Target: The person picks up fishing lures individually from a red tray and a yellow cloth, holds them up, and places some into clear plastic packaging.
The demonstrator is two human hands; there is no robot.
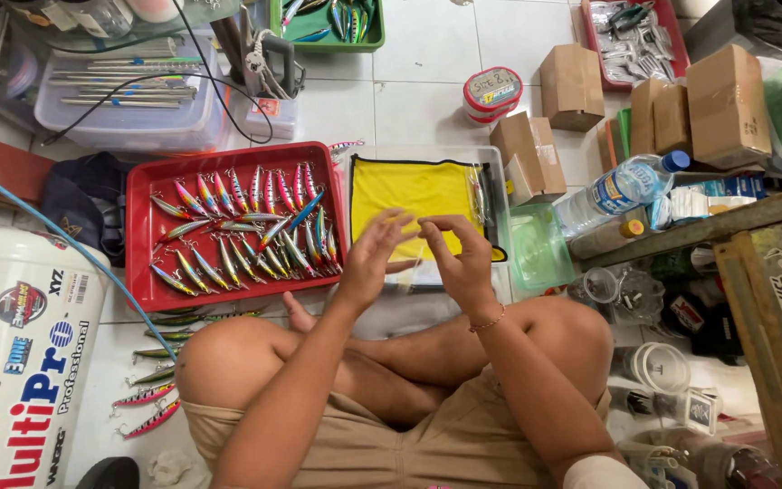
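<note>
I sit cross-legged on a tiled floor with both hands raised over a yellow cloth point(409, 186) that lies in a clear shallow tray point(500, 163). My left hand point(371, 258) is blurred, its fingers spread, fingertips close to the right hand. My right hand point(459, 258) pinches its fingertips on something small and clear, too faint to name. A packaged lure point(477, 195) lies along the cloth's right edge. Left of my hands a red tray point(142, 272) holds several colourful fishing lures point(246, 226).
More lures point(151, 398) lie on the floor by my left knee, beside a white bucket point(20, 362). Brown cardboard boxes point(572, 86), a water bottle point(617, 190), a green tray point(328, 23) and a clear bin of rods point(128, 91) ring the area. A wooden frame point(753, 272) stands right.
</note>
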